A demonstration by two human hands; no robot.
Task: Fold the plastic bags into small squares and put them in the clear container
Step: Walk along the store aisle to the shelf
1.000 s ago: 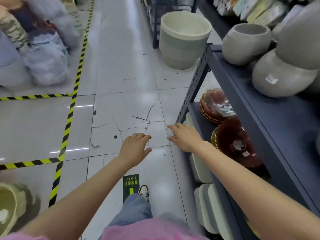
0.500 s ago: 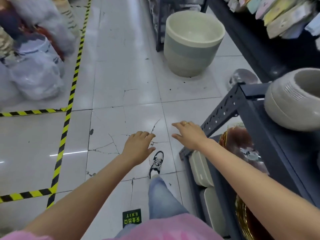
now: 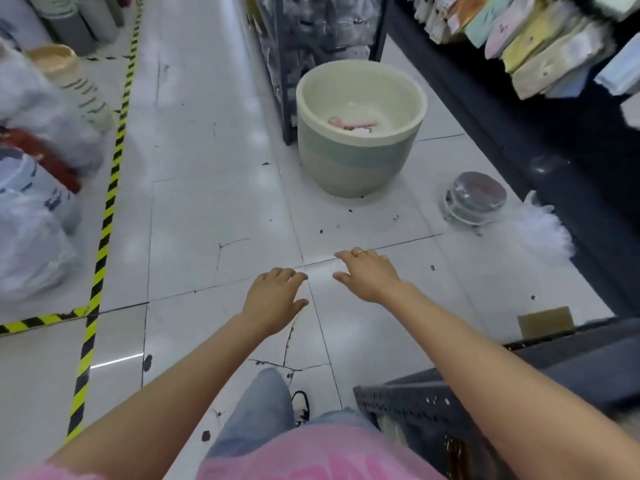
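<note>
My 2 hands – left hand and right hand – hang loose, holding nothing; plastic bags lie at the floor's right edge, well ahead of them.

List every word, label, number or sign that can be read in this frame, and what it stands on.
None can be read.
Pastel packets on the dark right-hand shelf: printed marks, too blurred to read.
White plastic bags at left: dark markings, blurred.
Round clear lidded container on the floor: no legible label.
</note>
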